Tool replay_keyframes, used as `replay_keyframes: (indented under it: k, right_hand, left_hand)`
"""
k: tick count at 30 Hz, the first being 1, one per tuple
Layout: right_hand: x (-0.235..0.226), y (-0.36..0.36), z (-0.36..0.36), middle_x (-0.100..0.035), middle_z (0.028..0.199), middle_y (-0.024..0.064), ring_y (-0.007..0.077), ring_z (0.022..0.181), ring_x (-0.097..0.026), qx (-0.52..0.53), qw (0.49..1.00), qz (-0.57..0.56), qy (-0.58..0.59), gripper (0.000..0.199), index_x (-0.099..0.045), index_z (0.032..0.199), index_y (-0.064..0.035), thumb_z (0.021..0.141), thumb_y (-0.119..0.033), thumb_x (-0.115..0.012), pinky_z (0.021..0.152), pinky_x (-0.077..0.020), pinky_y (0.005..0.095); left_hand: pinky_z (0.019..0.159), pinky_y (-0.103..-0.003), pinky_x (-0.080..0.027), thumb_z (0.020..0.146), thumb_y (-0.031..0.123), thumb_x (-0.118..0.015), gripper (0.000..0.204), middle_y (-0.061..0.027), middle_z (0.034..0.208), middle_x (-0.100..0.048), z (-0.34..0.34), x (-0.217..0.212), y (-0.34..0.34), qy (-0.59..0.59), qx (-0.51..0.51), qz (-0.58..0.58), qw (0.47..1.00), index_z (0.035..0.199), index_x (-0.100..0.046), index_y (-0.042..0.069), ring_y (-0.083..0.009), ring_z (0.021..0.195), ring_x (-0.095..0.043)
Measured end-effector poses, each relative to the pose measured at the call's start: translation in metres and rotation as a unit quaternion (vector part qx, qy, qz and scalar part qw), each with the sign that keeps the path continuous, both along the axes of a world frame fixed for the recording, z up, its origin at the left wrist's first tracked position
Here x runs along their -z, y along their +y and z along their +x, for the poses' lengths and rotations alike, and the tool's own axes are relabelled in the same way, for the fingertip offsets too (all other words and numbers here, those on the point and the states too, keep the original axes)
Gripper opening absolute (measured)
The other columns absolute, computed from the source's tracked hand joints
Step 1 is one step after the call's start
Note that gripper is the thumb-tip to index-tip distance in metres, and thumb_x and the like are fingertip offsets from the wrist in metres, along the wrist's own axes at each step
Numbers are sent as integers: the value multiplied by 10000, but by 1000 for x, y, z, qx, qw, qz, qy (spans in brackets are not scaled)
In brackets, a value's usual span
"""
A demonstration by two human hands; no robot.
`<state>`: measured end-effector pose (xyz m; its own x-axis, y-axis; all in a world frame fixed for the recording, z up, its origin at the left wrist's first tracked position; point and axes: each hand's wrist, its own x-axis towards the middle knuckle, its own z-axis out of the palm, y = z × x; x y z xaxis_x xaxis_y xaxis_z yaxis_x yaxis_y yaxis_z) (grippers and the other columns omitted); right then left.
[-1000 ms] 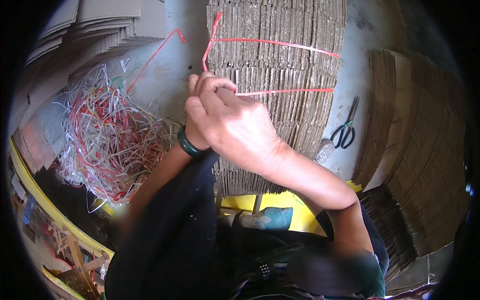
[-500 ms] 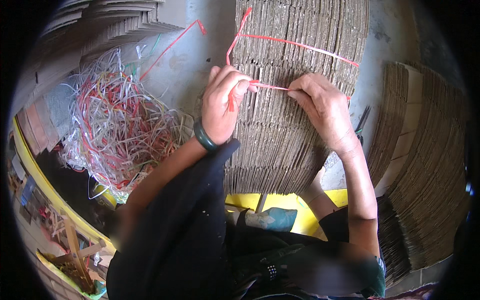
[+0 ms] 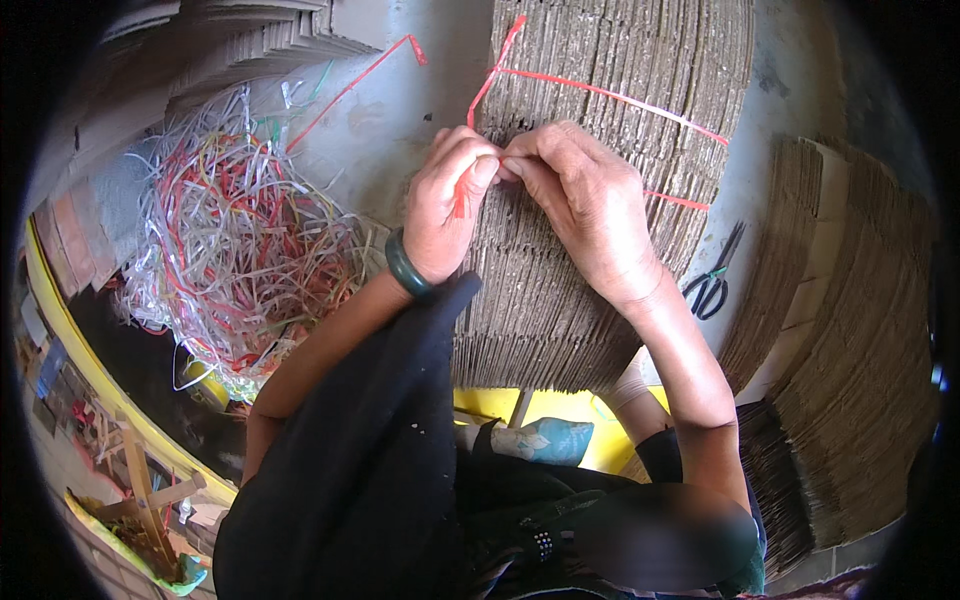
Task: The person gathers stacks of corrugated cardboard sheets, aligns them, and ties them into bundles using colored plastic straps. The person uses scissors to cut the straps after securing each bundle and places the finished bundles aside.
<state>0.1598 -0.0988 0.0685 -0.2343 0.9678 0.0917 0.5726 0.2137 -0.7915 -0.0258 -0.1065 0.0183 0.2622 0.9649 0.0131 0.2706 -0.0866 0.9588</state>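
A long stack of folded cardboard sheets lies in front of me, packed edge up. Red plastic strapping runs across its far part, and another stretch shows to the right of my hands. My left hand, with a dark green bangle on its wrist, is closed on the strap; a red end sticks out below the thumb. My right hand pinches the strap too, its fingertips touching those of the left hand. The bit of strap between the fingertips is mostly hidden.
A tangled heap of strapping strips lies to the left. Scissors with dark handles rest on the floor at right. More cardboard stacks stand at the right and far left. A yellow surface shows below.
My right hand has moved left along the strap until it meets my left hand. The scissors, partly covered before, now show fully. The view has shifted slightly.
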Motion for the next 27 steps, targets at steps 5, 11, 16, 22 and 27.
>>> replay_keyframes:
  k: [5,11,16,22,27]
  right_hand:
    - [2,4,-6,-639,1008,60,249,900,-649,-10,986,120,-116,123,-643,979,-65,879,-78,-714,730,-554,378]
    - [-8,-18,-8,-642,1140,82,263,1088,-630,-62,984,118,-115,168,-663,1022,-57,880,-107,-738,897,-554,410]
    - [-21,-4,4,-652,1131,96,162,873,-691,56,965,-250,53,234,-653,1252,-13,1028,14,-593,745,-581,277]
    - [-13,21,10,-632,930,72,138,701,-676,-33,937,-323,133,150,-687,1140,-20,992,-15,-663,609,-561,269]
    - [-12,17,7,-607,1003,59,209,965,-683,-101,990,-48,-84,148,-661,1052,-80,911,-85,-704,704,-602,301]
  left_hand:
    - [863,-381,-487,1066,134,-570,200,-127,949,-620,-17,-5,15,-34,74,-9,997,1010,-660,-36,-310,936,-591]
    - [903,-325,-476,1055,91,-614,148,-105,1024,-622,-39,-8,45,-35,232,-51,971,1084,-676,-40,-228,979,-590]
    - [775,-353,-536,837,49,-816,204,-75,920,-661,-25,-14,31,132,107,213,962,1029,-754,21,-257,871,-641]
    - [660,-339,-553,743,134,-863,227,-27,883,-641,-18,-2,29,179,10,367,913,918,-723,99,-221,812,-640]
    - [664,-378,-521,760,121,-875,226,-61,867,-608,-20,-5,26,152,-4,309,939,883,-690,77,-258,787,-612]
